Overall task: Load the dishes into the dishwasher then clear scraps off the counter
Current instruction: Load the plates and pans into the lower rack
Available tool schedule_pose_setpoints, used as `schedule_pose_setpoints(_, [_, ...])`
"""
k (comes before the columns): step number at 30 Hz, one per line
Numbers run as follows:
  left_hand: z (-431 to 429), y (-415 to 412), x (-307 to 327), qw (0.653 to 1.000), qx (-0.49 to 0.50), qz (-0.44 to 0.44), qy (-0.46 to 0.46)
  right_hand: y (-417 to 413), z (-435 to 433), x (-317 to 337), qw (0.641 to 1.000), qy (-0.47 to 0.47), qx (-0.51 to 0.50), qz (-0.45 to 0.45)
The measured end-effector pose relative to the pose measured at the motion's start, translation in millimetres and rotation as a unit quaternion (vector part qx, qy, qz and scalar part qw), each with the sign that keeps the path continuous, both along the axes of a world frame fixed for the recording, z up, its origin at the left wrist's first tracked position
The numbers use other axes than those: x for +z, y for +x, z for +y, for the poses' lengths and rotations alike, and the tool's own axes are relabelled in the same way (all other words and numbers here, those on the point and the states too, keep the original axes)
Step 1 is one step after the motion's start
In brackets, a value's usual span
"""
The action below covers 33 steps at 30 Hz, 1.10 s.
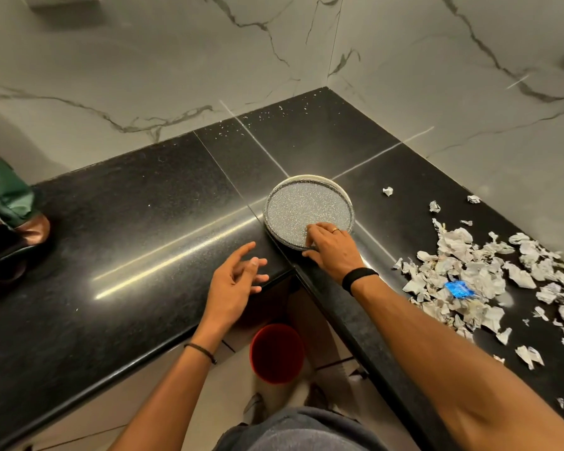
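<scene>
Scraps (469,275) of crumpled paper are all over the right stretch of the black tabletop (127,206), off to the right of the speckled grey plate (300,206), which sits flat by the inner corner edge. Red bin (275,353) is on the floor below that corner. My right hand (332,252) pinches the plate's near rim, fingers (313,231) on top, thumb at the edge. My left hand (232,281) hovers loose and spread, holding nothing. Small blue wrapper (459,289) lies among the scraps.

A round speckled grey plate (303,206) lies flat on the black table (127,206); crumpled paper scraps (463,265) lie scattered at its four o'clock.
</scene>
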<state>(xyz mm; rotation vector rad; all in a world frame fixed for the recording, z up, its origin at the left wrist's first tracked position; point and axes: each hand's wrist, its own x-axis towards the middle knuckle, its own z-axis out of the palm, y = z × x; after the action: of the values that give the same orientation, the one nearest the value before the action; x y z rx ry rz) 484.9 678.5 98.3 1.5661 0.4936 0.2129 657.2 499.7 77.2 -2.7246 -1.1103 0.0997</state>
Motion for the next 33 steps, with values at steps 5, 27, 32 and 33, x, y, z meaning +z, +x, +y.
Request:
schedule_pose_setpoints(5, [-1.3,4.0,3.6,1.000,-0.015,-0.001,0.002,-8.4,-2.7,5.2,0.999,0.015,0.029,-0.035])
schedule_pose_setpoints(27, [8.6,58.1,-5.1,0.924,-0.138,-0.016,0.356,-34.2,-26.0,15.6,0.991,-0.016,-0.130,-0.040])
schedule_pose_setpoints(32, [-15.1,135.0,-21.6,0.765,-0.272,-0.018,0.584,-81.8,-66.2,15.0,0.970,0.085,-0.225,-0.017])
schedule_pose_setpoints(33, [-21.6,148.7,-25.4,0.739,-0.289,0.000,0.609,-89.6,-72.1,13.7,0.968,0.090,-0.236,-0.011])
